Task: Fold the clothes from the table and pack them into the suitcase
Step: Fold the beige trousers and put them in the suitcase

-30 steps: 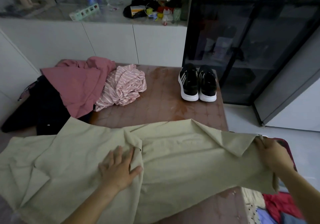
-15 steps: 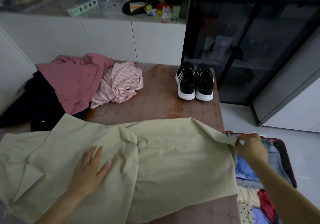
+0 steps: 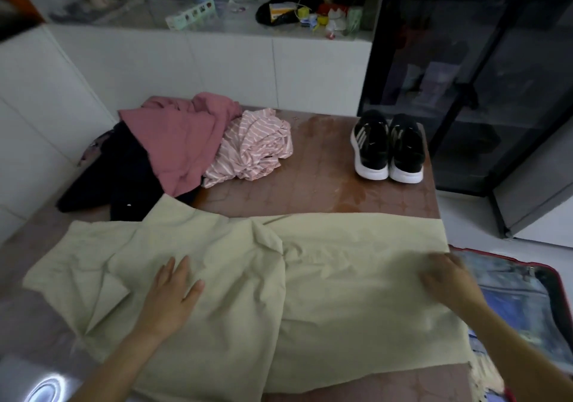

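Pressing the beige garment (image 3: 341, 277) flat on the near part of the brown table (image 3: 316, 172), left hand (image 3: 170, 296) lying with straight fingers on its middle, right hand (image 3: 446, 280), blurred, lying flat near its right edge, well apart. Overhanging the red-rimmed suitcase (image 3: 555, 280) just beside. Sharing the table, further back, with a pink garment (image 3: 183, 141), a striped pink shirt (image 3: 254, 147), a black garment (image 3: 124, 172) and black sneakers (image 3: 387, 147) showing white side stripes, brand name too small for reading.

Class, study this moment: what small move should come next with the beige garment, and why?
Probably fold the right end over toward the left: the beige garment lies spread flat, left hand pressing it, right hand at its right edge.
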A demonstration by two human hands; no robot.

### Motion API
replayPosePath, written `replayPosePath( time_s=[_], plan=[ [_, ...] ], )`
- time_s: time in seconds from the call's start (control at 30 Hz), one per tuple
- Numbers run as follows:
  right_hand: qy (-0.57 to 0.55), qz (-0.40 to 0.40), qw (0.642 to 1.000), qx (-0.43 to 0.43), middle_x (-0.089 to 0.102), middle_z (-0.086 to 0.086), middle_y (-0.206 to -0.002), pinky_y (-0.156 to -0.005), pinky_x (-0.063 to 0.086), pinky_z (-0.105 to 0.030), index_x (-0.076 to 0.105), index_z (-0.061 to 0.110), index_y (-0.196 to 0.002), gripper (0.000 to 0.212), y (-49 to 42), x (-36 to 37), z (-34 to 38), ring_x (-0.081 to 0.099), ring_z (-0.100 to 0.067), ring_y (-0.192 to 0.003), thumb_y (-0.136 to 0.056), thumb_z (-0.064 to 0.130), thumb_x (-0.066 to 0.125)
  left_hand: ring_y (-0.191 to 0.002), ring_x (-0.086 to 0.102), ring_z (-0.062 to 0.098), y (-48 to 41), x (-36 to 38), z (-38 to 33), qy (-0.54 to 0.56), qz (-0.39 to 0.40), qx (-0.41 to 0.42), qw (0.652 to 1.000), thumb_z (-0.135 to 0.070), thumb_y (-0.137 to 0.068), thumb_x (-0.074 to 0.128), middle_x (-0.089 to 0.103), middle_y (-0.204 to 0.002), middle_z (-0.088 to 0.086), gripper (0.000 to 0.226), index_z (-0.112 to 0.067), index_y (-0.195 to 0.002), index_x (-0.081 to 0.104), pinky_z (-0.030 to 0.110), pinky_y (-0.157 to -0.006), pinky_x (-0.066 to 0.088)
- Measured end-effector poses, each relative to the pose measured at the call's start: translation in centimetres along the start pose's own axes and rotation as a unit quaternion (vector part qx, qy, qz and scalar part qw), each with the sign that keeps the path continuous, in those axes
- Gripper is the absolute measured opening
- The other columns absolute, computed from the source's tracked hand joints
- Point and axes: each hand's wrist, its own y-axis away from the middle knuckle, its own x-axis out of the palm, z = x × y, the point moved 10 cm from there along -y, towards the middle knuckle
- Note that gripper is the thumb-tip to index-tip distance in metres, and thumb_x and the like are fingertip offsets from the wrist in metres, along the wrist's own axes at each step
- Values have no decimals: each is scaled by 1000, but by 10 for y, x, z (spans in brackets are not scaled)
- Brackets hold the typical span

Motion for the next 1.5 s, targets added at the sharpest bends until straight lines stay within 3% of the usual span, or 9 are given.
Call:
replayPosePath(
  time_s=[0.23, 0.4, 0.5, 0.6, 0.8, 0.9, 1.03, 1.23, 1.5],
  plan=[
    [89, 13, 995, -34, 29, -18, -150, -112, 25, -42, 49, 21, -134, 53, 18, 48, 64, 20, -34, -140, -85, 35, 65, -145, 8, 32, -35, -36, 81, -2, -24, -111, 994, -40, -89, 58, 10, -158, 15, 83, -13, -152, 11, 42, -115, 15],
    [95, 10, 991, -97, 37, -28, -141, -105, 35, -54, 60, 14, -122, 53, 33, 75, 122, 33, -45, -132, -73, 23, 78, -145, 11, 32, -46, -52, 141, 17, -28, -195, 980, -46, -86, 60, 9, -157, 14, 89, -13, -152, 9, 44, -114, 20],
    [96, 3, 987, -128, 35, -24, -144, -103, 37, -52, 60, 17, -123, 51, 51, 80, 163, 35, -44, -131, -75, 26, 76, -133, 38, 33, -51, -67, 154, 25, -55, -206, 977, -33, -86, 61, 37, -145, 16, 70, -7, -143, 28, 40, -101, 36],
    [101, 10, 983, -154, 29, -13, -150, -105, 35, -44, 55, 24, -129, 47, 75, 82, 208, 33, -34, -135, -84, 35, 66, -92, 59, 30, -53, -79, 144, 66, -18, -211, 975, -21, -86, 59, 61, -112, 14, 31, -5, -112, 52, 32, -73, 43],
    [-178, 63, 964, -189, 69, 3, -95, -70, 44, -9, 66, 15, -111, 24, 121, 70, 291, 64, -2, -79, -88, 22, 65, -79, 59, 18, -33, -104, 2, 150, -28, 11, 988, -14, -87, 58, 67, -92, 3, 18, -12, -103, 66, 27, -64, 41],
    [-396, 193, 896, -57, 72, -5, -85, -73, 54, -27, 65, 12, -108, 24, 134, 81, 310, 69, -12, -73, -91, 29, 60, -90, 65, 12, 1, -71, -71, 215, 48, 91, 971, -15, -87, 59, 70, -101, -4, 28, -22, -112, 67, 25, -77, 50],
    [-492, 274, 824, 61, 67, -8, -77, -67, 56, -35, 67, 9, -93, 29, 134, 97, 302, 65, -21, -70, -87, 37, 65, -101, 62, 2, 46, -18, -140, 252, 132, 182, 941, -30, -85, 56, 68, -110, -14, 37, -30, -121, 60, 30, -92, 50],
    [-368, 65, 928, -15, 64, -12, -76, -63, 44, -30, 67, -1, -83, 18, 88, 68, 230, 58, -23, -74, -89, 3, 50, -73, 56, -5, 88, 20, -176, 229, 224, 226, 920, -49, -78, 59, 58, -92, -20, 63, -25, -135, 48, 18, -80, 47],
    [-159, -104, 976, -104, 66, 5, -106, -81, 37, -21, 65, 16, -121, 32, 47, -49, 117, 59, -16, -102, -94, 7, 50, -116, 53, 16, 1, -40, -105, 137, -44, 176, 974, -41, -88, 54, 57, -129, 2, 50, -15, -130, 54, 32, -100, 42]
  ],
)
